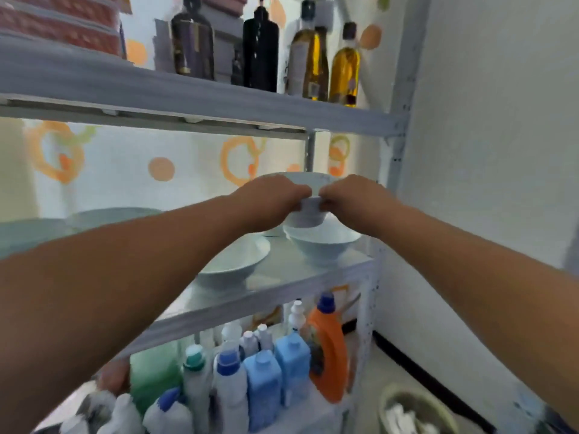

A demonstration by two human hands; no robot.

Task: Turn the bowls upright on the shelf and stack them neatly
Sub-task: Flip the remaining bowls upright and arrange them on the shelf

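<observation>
Halfway, I judge: one bowl in both my hands, right above the upright bowl at the shelf's right end.

The held bowl (308, 214) hangs just over the upright bowl (322, 245), tipped so that what looks like its foot faces me and its rim points away, though blur keeps me from being sure. My left hand (272, 202) and right hand (351, 198) grip it from either side, fingers (302, 194) curled round the foot and almost meeting there. Nothing is stacked yet, as far as I can see. Left of the upright bowl a second bowl (232, 264) sits upright on the shelf (282, 286). Well left of it is a pale bowl (112, 214); I cannot tell which way up it is.
</observation>
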